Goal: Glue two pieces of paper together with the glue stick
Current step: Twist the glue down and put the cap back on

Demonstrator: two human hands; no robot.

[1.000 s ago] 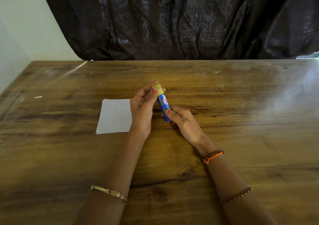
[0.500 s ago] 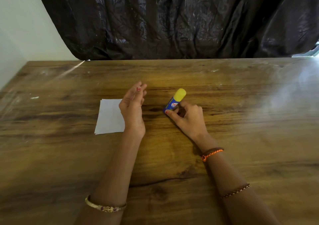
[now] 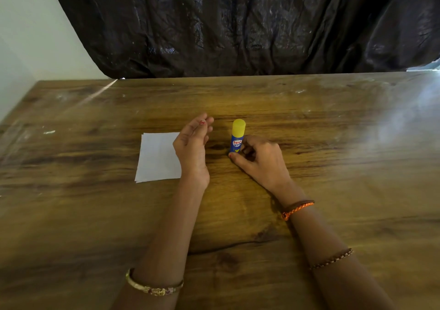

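The right hand [image 3: 260, 161] pinches the capped glue stick [image 3: 237, 136] upright on the table [image 3: 333, 167], the left hand [image 3: 192, 143] hovers relaxed and empty beside the papers [image 3: 157, 157]; uncapping seems next.

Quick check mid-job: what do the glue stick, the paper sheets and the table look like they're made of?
Glue stick: likely smooth plastic, with a matte yellow cap and a glossy blue printed barrel; the right hand grips it.
Paper sheets: thin matte white paper, with two offset edges showing at the corner.
Table: wood-grain surface with a glossy sheen; the glare suggests laminate or varnish, but I cannot tell which.
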